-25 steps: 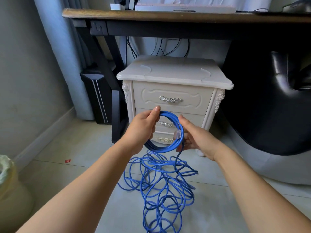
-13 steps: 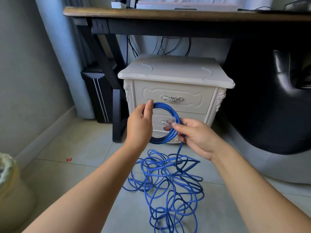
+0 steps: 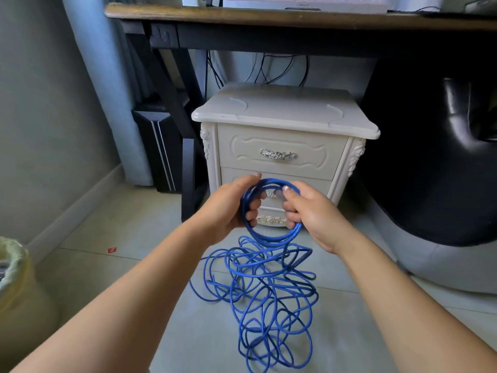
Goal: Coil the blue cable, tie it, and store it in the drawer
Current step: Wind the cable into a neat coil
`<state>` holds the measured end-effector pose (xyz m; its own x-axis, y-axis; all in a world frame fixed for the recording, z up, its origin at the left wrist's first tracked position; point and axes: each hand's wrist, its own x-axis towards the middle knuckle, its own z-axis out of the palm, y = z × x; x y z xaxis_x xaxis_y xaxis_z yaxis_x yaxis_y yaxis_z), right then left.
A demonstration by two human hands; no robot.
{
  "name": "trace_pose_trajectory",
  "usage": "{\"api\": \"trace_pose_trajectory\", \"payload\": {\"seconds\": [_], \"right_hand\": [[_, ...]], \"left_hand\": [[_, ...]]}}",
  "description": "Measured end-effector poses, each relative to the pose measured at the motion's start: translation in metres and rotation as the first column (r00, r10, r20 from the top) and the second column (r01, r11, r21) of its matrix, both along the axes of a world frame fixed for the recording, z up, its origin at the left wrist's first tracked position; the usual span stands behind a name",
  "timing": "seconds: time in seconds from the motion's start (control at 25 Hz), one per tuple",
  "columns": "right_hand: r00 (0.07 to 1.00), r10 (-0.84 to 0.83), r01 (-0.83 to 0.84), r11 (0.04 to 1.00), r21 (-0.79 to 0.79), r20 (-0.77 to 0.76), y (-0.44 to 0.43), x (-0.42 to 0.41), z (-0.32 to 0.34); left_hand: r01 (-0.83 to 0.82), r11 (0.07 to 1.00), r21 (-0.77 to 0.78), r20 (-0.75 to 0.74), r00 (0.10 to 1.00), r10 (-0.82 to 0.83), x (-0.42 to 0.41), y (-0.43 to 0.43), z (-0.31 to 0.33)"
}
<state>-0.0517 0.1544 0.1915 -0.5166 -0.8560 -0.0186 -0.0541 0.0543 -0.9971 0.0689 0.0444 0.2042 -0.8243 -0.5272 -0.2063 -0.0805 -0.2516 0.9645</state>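
Pale floor tiles (image 3: 134, 278) fill a corner of the room, with a grey wall and skirting board on the left. A cream nightstand (image 3: 285, 114) stands on them under a dark counter (image 3: 269, 18) with a wooden top. Its top drawer (image 3: 282, 141), with a silver handle, is closed. Black cords (image 3: 269, 68) hang behind the nightstand, and a black tower case (image 3: 158, 146) stands beside the counter's leg. A bulky black seat (image 3: 430, 157) sits to the right. The blue cable (image 3: 271, 238) is partly wound into a small coil held up in front of the lower drawers. The left grip (image 3: 228, 205) clasps the coil's left side and the right grip (image 3: 314, 214) clasps its right. The rest of the cable lies in a loose tangle on the floor below. A red scrap (image 3: 112, 249) lies on the tiles, and a lined bin (image 3: 13, 278) stands at the far left.
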Motion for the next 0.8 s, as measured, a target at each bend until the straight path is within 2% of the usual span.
{"api": "trace_pose_trajectory", "payload": {"seconds": [0.12, 0.2, 0.32, 0.4, 0.52, 0.6, 0.8], "right_hand": [[0.926, 0.093, -0.03, 0.984, 0.176, -0.365, -0.003, -0.001, -0.003], [0.891, 0.138, -0.043, 0.974, 0.222, -0.432, -0.002, -0.003, -0.002], [0.889, 0.149, -0.054, 0.973, 0.225, -0.434, -0.001, -0.005, 0.002], [0.921, 0.149, -0.077, 0.975, 0.207, -0.36, 0.0, -0.005, 0.005], [0.995, 0.082, -0.079, 0.995, 0.053, -0.05, 0.004, -0.006, 0.009], [0.989, 0.078, -0.077, 0.997, -0.019, 0.127, 0.009, -0.009, 0.009], [0.943, 0.227, -0.255, 0.963, 0.091, 0.242, 0.019, -0.022, -0.003]], "left_hand": [[0.167, 0.974, -0.154, 0.121, 0.981, -0.149, 0.003, -0.002, -0.001], [0.186, 0.965, -0.185, 0.142, 0.977, -0.161, 0.002, -0.001, -0.002], [0.147, 0.937, -0.317, 0.156, 0.983, -0.101, -0.001, 0.002, -0.005], [0.118, 0.925, -0.36, 0.132, 0.988, -0.075, -0.002, 0.004, -0.007], [0.021, 0.942, -0.336, 0.02, 1.0, -0.015, -0.005, 0.007, -0.007], [-0.029, 0.951, -0.308, -0.038, 0.999, 0.018, -0.007, 0.009, -0.004], [-0.164, 0.971, -0.176, -0.153, 0.978, 0.138, -0.008, 0.008, 0.002]]}}
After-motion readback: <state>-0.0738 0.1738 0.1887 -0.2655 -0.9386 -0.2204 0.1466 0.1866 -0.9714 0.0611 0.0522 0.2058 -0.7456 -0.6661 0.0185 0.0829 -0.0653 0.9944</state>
